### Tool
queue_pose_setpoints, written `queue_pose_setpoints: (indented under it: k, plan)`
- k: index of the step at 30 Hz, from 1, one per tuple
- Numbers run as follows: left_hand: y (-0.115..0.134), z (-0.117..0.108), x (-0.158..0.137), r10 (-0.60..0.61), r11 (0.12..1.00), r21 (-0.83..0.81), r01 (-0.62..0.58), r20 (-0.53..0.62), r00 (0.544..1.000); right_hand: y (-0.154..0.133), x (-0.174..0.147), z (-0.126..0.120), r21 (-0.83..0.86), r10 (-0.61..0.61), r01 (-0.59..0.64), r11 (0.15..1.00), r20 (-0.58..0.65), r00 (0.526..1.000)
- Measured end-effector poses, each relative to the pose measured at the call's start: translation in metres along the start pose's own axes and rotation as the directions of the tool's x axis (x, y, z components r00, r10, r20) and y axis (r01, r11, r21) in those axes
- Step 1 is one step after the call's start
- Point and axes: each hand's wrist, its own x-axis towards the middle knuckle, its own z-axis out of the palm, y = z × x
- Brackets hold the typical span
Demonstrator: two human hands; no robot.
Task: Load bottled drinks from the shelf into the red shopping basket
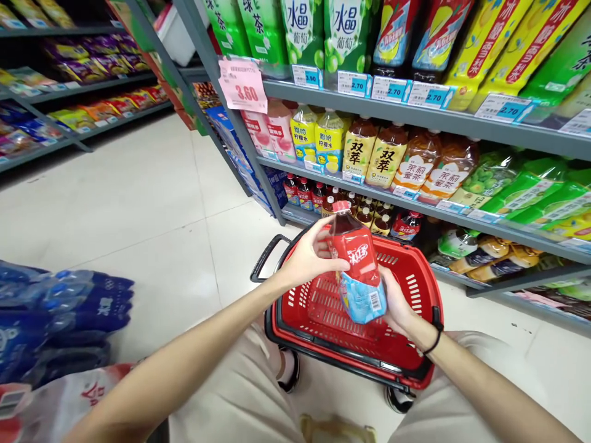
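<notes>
Two half-curled hands hold the red-and-blue bottle between them, over the red basket.

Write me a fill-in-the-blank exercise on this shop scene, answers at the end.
1. The left hand and right hand hold a bottle over a basket whose slotted walls are coloured ____.
2. A black band circles the ____ wrist.
3. The large number on the pink price sign is ____.
4. The bottle's label is red in its upper part and coloured ____ in its lower part.

Missing words: red; right; 3.60; light blue.
</notes>
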Motion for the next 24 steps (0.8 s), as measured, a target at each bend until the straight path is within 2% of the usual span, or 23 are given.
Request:
queue_pose_setpoints:
  k: [3, 5, 8, 10, 13, 16, 19, 24]
  plan:
    - [0.000, 0.008, 0.000, -0.028, 0.991, 0.126, 0.044, -0.125, 0.992, 0.003, 0.013, -0.004, 0.011, -0.034, 0.034, 0.999, -0.003, 0.999]
    - [0.000, 0.012, -0.003, -0.014, 0.981, 0.188, 0.041, -0.143, 0.990, 0.010, 0.016, -0.007, 0.055, -0.004, 0.006, 0.998, -0.036, 0.999]
    - [0.001, 0.017, -0.009, 0.097, 0.945, 0.319, -0.076, -0.050, 0.994, 0.023, 0.014, -0.011, 0.153, 0.065, -0.054, 0.987, -0.069, 0.995]
    - [0.002, 0.020, -0.015, 0.227, 0.851, 0.478, -0.218, 0.041, 0.973, 0.028, 0.011, -0.014, 0.198, 0.104, -0.093, 0.976, -0.044, 0.994]
    - [0.003, 0.027, -0.023, 0.460, 0.612, 0.657, -0.440, 0.158, 0.874, 0.027, 0.010, -0.021, 0.231, 0.123, -0.123, 0.965, 0.016, 0.992]
    - [0.004, 0.030, -0.028, 0.625, 0.425, 0.692, -0.584, 0.242, 0.742, 0.018, 0.012, -0.029, 0.247, 0.118, -0.123, 0.961, 0.035, 0.992]
    - [0.005, 0.028, -0.028, 0.695, 0.310, 0.690, -0.654, 0.304, 0.651, 0.009, 0.013, -0.032, 0.253, 0.086, -0.088, 0.963, 0.020, 0.996]
    - [0.005, 0.024, -0.027, 0.735, 0.208, 0.670, -0.712, 0.373, 0.566, 0.004, 0.011, -0.032, 0.256, 0.048, -0.054, 0.965, 0.028, 0.998]
